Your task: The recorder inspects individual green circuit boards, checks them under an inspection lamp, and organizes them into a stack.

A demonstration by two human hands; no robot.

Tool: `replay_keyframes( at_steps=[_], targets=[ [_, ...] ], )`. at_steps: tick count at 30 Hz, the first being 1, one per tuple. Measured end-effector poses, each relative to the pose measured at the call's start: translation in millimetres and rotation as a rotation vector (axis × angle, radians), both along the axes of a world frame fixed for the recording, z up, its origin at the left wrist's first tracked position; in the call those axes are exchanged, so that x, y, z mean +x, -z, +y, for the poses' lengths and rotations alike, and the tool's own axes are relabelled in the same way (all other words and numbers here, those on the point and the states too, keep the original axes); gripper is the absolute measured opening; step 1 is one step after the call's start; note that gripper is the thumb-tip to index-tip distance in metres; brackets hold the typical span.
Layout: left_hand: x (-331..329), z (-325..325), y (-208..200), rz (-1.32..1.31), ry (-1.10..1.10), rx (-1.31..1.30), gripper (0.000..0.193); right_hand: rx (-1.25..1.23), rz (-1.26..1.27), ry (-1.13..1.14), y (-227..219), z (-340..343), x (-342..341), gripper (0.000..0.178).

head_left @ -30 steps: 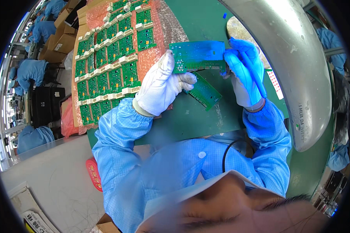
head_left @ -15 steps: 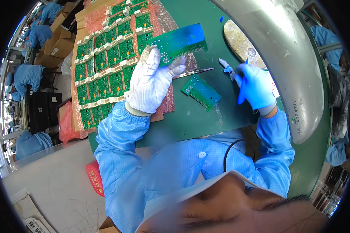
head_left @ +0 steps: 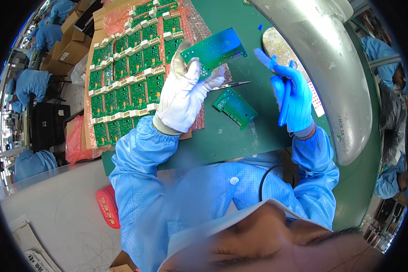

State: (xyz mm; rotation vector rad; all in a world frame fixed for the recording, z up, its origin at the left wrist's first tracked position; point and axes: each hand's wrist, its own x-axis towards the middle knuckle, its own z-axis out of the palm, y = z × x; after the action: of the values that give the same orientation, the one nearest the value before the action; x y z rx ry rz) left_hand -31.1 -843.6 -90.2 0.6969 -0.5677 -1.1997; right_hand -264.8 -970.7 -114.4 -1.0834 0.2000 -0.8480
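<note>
My left hand (head_left: 180, 102), in a white glove, grips a green circuit board (head_left: 217, 47) by its left end and tilts it above the table. Blue light falls on the board's far right part. My right hand (head_left: 295, 97), gloved and lit blue, is closed around a blue pen-like tool (head_left: 285, 103). A finger with a blue band reaches from it toward the board, apart from it. A smaller green circuit board (head_left: 235, 108) lies on the green table (head_left: 213, 143) between my hands. Metal tweezers (head_left: 233, 84) rest just beyond it, partly behind my left fingers.
Rows of green boards with white connectors (head_left: 133, 65) fill a cardboard sheet with pink bubble wrap at left. A large grey lamp-like housing (head_left: 324, 59) arches over the right side, above a speckled oval pad (head_left: 273, 40). A red box (head_left: 107, 207) stands lower left.
My left hand and its board have shifted slightly right, the thumb and fingers regripping. My right hand has turned upward, its banded finger rising, with the blue pen-like tool still in it.
</note>
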Motion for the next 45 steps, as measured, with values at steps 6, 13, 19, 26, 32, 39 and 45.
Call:
replay_keyframes(
  at_steps=[6, 13, 19, 26, 32, 39, 45],
  targets=[
    [-2, -1, 1, -0.030, -0.009, -0.026, 0.062, -0.880, 0.530, 0.543, -11, 16, 24, 0.031],
    [-6, 3, -4, -0.037, -0.024, -0.014, 0.059, -1.248, 0.618, 0.593, -13, 19, 34, 0.036],
    [-7, 5, -2, -0.027, -0.060, -0.028, 0.056, -1.358, 0.712, 0.556, -16, 19, 35, 0.050],
    [-6, 4, -2, -0.029, -0.060, -0.041, 0.056, -1.412, 0.701, 0.594, -17, 15, 39, 0.054],
    [-10, 1, 2, -0.037, -0.045, -0.026, 0.057, -1.427, 0.741, 0.529, -24, 31, 36, 0.055],
    [-24, -7, 6, -0.091, -0.050, 0.024, 0.059, -1.386, 0.805, 0.522, -32, 31, 25, 0.053],
    [-38, -14, 1, -0.106, 0.009, 0.043, 0.065, 0.144, 0.000, 0.127, 49, -6, -9, 0.046]
  ],
)
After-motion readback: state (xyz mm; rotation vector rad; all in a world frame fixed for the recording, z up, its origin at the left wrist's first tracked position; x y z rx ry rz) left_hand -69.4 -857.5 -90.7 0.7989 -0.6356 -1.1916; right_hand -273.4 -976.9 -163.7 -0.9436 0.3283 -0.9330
